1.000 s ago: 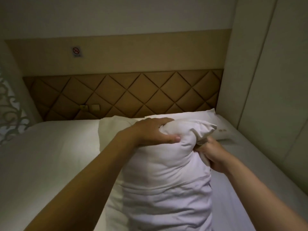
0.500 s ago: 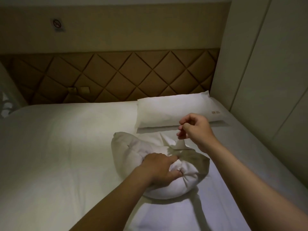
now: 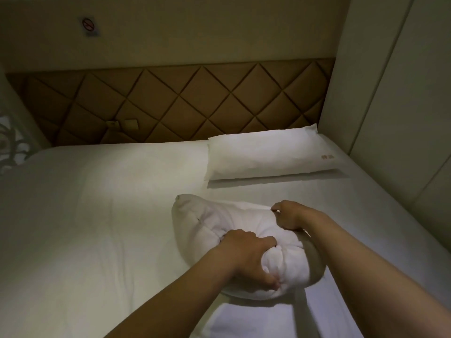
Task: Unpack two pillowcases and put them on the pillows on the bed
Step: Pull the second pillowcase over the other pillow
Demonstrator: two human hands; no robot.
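A white pillow (image 3: 210, 220) lies bunched up on the bed (image 3: 85, 215) in front of me. My left hand (image 3: 249, 257) grips its near end, squeezing the stuffing into a ball. My right hand (image 3: 290, 215) pinches a thin edge of white fabric on top of the pillow. A white pillowcase (image 3: 256, 320) lies flat on the sheet below my hands; whether it reaches over the pillow's end is hidden by my arms. A second pillow (image 3: 271, 154), inside a white case with a small printed mark, rests flat by the headboard at the right.
A brown quilted headboard (image 3: 183, 103) runs along the back, with two small switch plates (image 3: 122, 124) low on it. Pale wall panels (image 3: 402, 93) close off the right side. An ornate white screen (image 3: 9, 142) stands at the far left.
The pillow has gone from upright in both hands to lying squashed on the bed. My right hand, raised half a second ago, has come down and pinched the fabric on top.
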